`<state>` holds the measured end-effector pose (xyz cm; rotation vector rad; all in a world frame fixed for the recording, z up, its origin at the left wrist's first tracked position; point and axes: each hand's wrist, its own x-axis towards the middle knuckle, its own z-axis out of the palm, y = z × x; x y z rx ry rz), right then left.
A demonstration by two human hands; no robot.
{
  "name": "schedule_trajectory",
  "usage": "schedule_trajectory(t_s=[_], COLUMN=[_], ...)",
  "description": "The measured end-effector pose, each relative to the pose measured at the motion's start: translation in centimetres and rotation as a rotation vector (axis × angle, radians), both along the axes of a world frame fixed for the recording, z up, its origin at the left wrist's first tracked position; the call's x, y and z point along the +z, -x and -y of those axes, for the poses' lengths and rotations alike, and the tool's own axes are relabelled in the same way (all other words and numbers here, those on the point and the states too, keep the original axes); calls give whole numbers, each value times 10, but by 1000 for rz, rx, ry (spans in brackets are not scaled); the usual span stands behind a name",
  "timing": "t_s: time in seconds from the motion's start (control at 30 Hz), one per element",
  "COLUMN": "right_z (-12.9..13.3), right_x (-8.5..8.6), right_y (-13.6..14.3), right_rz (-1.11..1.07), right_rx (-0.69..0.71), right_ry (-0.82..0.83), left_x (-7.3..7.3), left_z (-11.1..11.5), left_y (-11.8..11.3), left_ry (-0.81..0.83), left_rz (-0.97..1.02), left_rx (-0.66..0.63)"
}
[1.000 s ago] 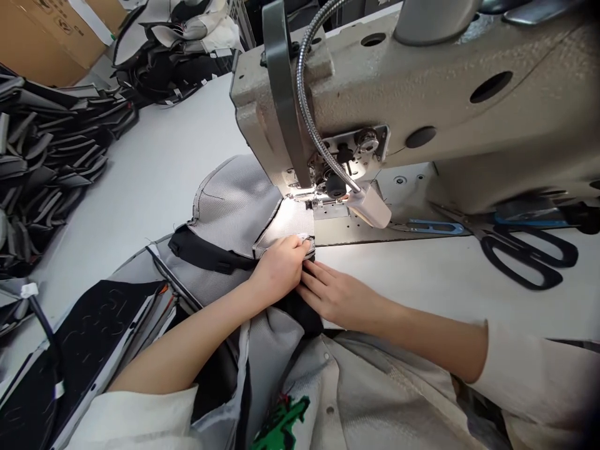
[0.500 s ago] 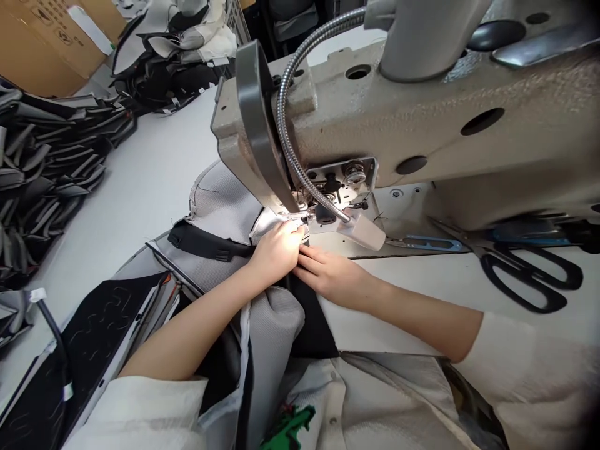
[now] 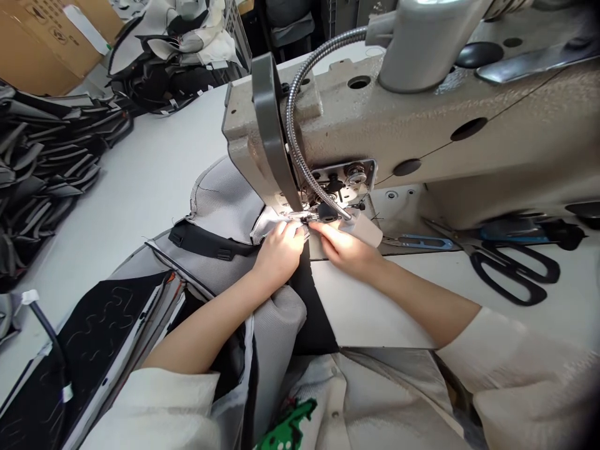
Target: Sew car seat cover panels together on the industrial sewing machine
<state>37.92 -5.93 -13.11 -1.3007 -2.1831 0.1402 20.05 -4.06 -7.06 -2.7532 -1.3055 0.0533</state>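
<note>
Head view, the only one. Grey fabric piece (image 3: 225, 200) lies on the worktop (image 3: 370, 306), partly under the head of the sewing machine (image 3: 394, 134), bunching down toward the lap. Black strap (image 3: 201, 244) runs across it; black band (image 3: 312, 306) comes down from beside the fingers to the worktop's near edge.

Left hand (image 3: 280, 255): fingers bent and closed on the fabric just short of the needle area. Right hand (image 3: 345, 249): index finger reaching in toward the needle area, thumb tucked lower, a narrow gap between. Can't tell if it pinches anything or only steadies the edge.

Progress, my read: mid-job at the machine. Curved far rim looks stitched, with a loose thread on the face. The section by the fingers looks like the live bit; no finished seam visible there. Amount left: can't judge. Scissors (image 3: 509, 265) and blue snips (image 3: 419, 242) lie aside on the right, neither in hand.

Hard to see: needle, foot and stitch line sit behind fingers, lamp (image 3: 363, 228) and glare. Layers under the left hand are covered, so can't say if the band joins there. Lower folds blocked by the left forearm. Panel stacks (image 3: 42, 162) cut off at left; finished or waiting, can't tell.
</note>
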Motion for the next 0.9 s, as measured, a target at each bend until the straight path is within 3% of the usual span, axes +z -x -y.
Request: schedule_trajectory(t_s=[0.27,0.53,0.7,0.9], right_z=[-5,-3,-3,1], right_x=[18,23,18,12], right_y=[16,21,20,9], right_rz=[239,335,323,185], right_rx=[-40,-85,-92,-67], right_ry=[73,82,-1,13], left_x=[5,-1,-3,-5], left_z=[-6,-4,-8,-10], left_y=[4,5,7,3], left_ry=[37,43,59,63], left_rz=[-80,-13,48,73], left_rx=[-129,-68,-96,-74])
